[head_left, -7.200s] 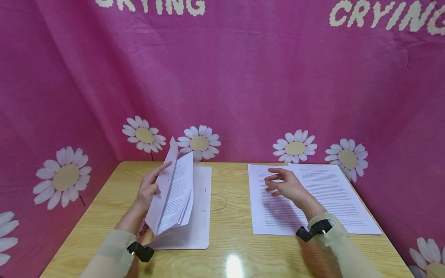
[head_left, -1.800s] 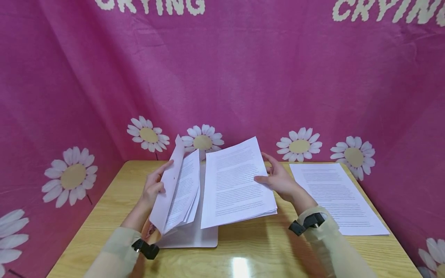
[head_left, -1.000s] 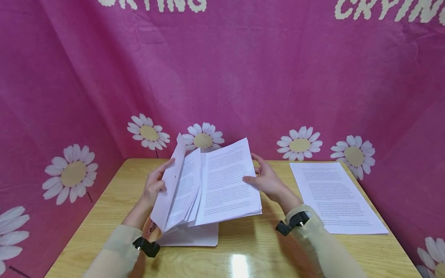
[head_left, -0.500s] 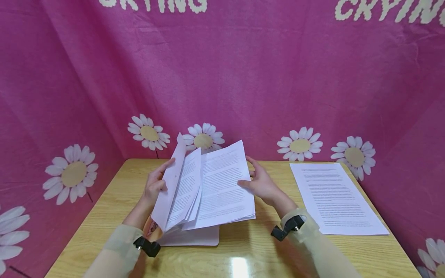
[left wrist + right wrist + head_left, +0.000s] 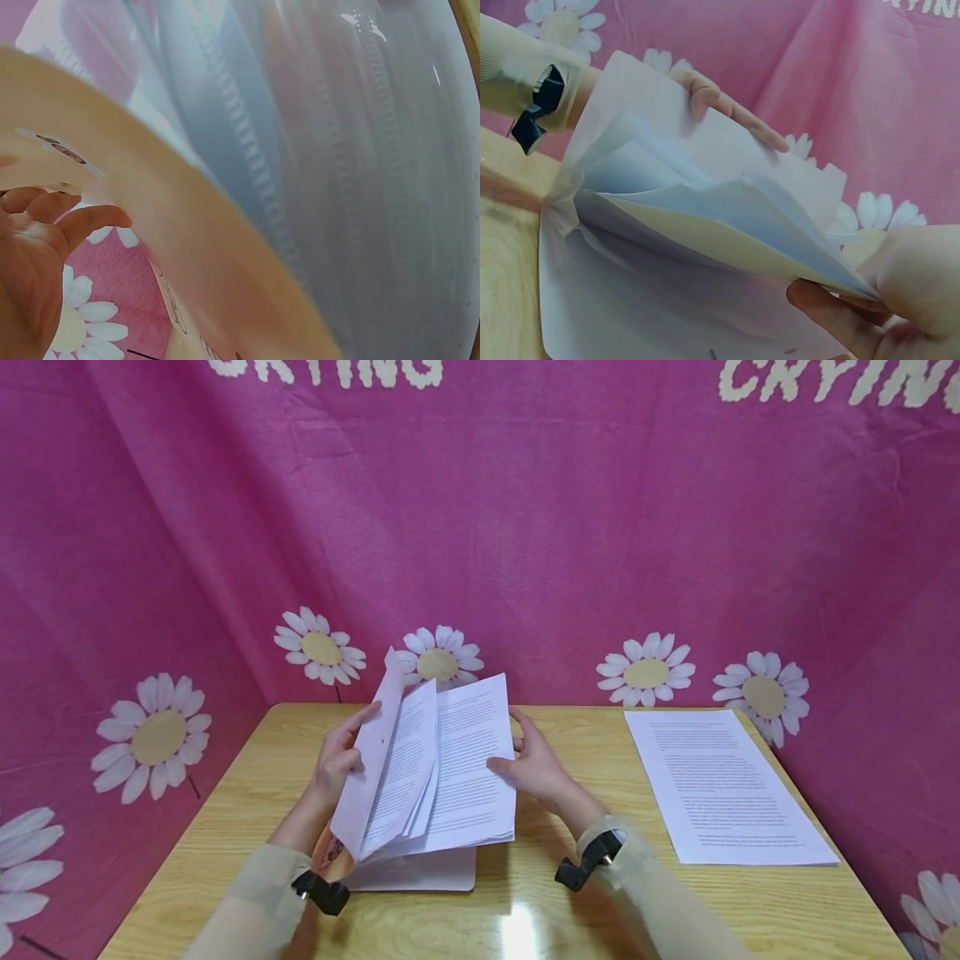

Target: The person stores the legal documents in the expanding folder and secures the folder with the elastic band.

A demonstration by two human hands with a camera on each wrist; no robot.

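Observation:
A file folder with a white inside, an orange printed outside and translucent pockets stands partly open on the left of the table. My left hand (image 5: 335,766) grips its raised cover (image 5: 369,777), thumb on the white side. Printed sheets (image 5: 405,760) fan out inside it. In my right hand (image 5: 537,766) is a thin stack of printed paper (image 5: 472,760), pinched at its right edge; its left part lies behind the fanned sheets. The left wrist view shows the clear pockets (image 5: 360,187) beside the orange cover (image 5: 217,247). The right wrist view shows the stack's edges (image 5: 727,232) between the covers.
More printed paper (image 5: 720,785) lies flat at the right of the wooden table (image 5: 592,902). The folder's back cover (image 5: 442,872) rests on the table. A pink curtain (image 5: 495,527) with daisies hangs close behind and at both sides.
My right hand took a stack from the right-hand paper and carried it left to the folder. In the last second it moved further left, behind the fanned sheets. The left hand keeps its grip.

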